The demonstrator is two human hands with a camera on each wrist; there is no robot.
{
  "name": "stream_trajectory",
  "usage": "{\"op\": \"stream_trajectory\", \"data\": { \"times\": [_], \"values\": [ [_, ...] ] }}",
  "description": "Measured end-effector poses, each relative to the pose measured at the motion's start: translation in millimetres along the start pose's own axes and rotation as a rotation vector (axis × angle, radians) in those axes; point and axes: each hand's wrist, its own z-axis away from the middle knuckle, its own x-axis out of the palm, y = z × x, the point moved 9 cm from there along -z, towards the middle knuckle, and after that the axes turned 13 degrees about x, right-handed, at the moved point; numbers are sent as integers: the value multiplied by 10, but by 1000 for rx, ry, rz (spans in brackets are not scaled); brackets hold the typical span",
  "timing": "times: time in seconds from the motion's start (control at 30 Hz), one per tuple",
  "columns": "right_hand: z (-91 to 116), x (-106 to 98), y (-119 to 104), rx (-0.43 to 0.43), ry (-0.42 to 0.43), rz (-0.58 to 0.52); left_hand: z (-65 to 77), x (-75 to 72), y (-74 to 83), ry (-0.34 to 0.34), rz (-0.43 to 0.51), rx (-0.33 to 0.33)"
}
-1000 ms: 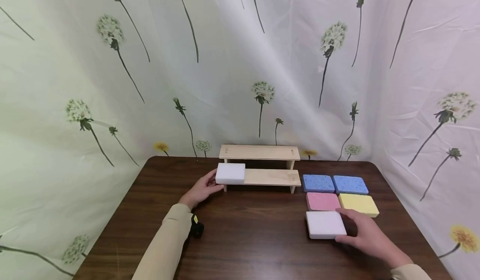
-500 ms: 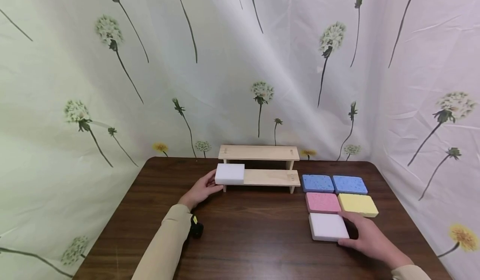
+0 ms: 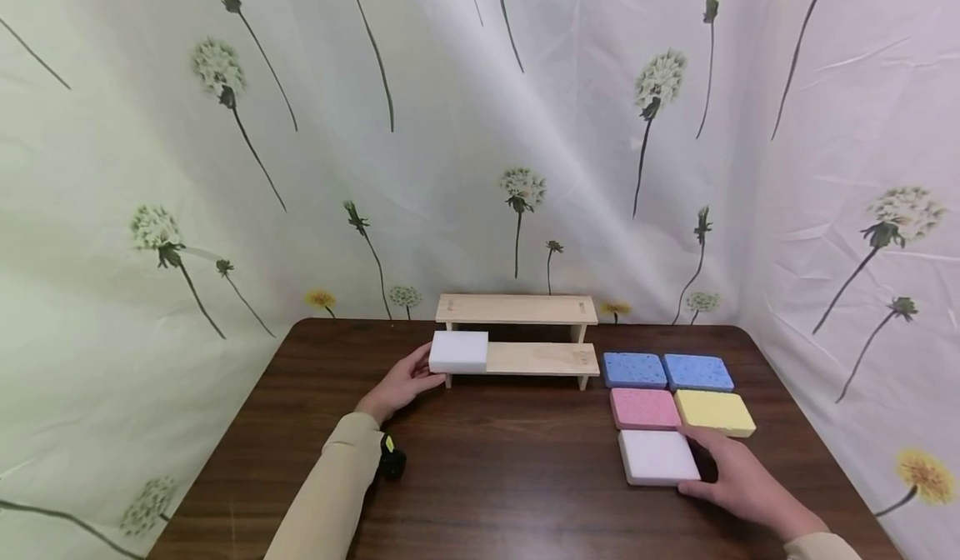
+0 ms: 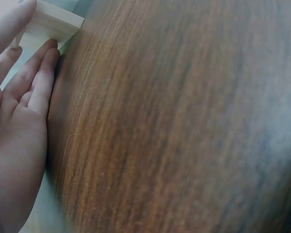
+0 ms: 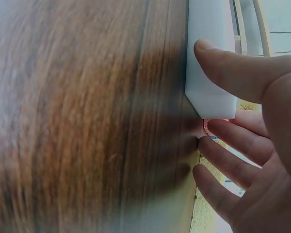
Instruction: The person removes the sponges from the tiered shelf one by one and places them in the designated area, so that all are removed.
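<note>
A white sponge (image 3: 459,350) lies on the left end of the lower tier of the wooden stand (image 3: 543,357). My left hand (image 3: 399,385) holds this sponge at its left end, thumb by the near corner. In the left wrist view, that hand (image 4: 24,121) is close to the tabletop beside the stand. At the right, a second white sponge (image 3: 660,457) lies flat on the table, its far side close to the pink sponge (image 3: 645,408). My right hand (image 3: 738,477) grips its right end. In the right wrist view, the thumb (image 5: 233,70) presses the sponge's near side (image 5: 211,63).
Two blue sponges (image 3: 633,370) sit side by side behind the pink one and a yellow sponge (image 3: 716,412). Above the lower tier is the stand's upper tier (image 3: 517,308). The dark wooden table (image 3: 510,477) backs onto a flower-print curtain (image 3: 450,127).
My right hand has slid the near white sponge slightly to the right and nearer me, lowering it flat in front of the pink one. The left hand and its sponge have stayed in place.
</note>
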Motion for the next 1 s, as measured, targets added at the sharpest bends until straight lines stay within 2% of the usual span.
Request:
{"op": "stream_trajectory", "data": {
  "times": [0.2, 0.37, 0.57, 0.67, 0.9, 1.0],
  "values": [
    [18, 11, 13, -3, 8, 3, 6, 5, -11, -3, -1, 3],
    [36, -21, -10, -38, 48, 14, -8, 5, -7, -4, -1, 18],
    [67, -145, -68, -79, 97, 27, -15, 15, 3, -11, 2, 28],
    [75, -219, -106, -71, 94, 28, -1, 25, -3, -8, 1, 19],
    [28, -405, -358, -115, 163, -31, -11, 35, -3, -12, 21, 22],
    [-68, -413, -460, -109, 142, -64, -27, 28, 5, -11, 32, 35]
  ]
}}
